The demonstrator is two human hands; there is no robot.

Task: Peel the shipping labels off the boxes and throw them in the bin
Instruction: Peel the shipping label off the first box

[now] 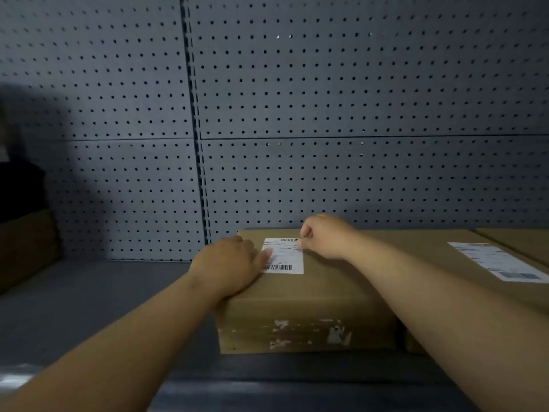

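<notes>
A brown cardboard box (309, 304) sits on a grey shelf, with a white shipping label (284, 257) stuck flat on its top. My left hand (228, 264) lies palm down on the box's left top edge, fingertips touching the label's left side. My right hand (325, 236) is curled at the label's far right corner, thumb and fingers pinched there; whether the corner is lifted is hard to tell. A second box (445, 257) to the right carries another white label (499, 261). The first box's front face shows torn label remains (309, 334). No bin is in view.
A grey pegboard wall (326, 114) stands right behind the boxes. The grey shelf surface (104, 292) stretches left of the first box. Another brown box (26, 245) sits at the far left with something dark above it. A third box's corner (523, 242) shows at the far right.
</notes>
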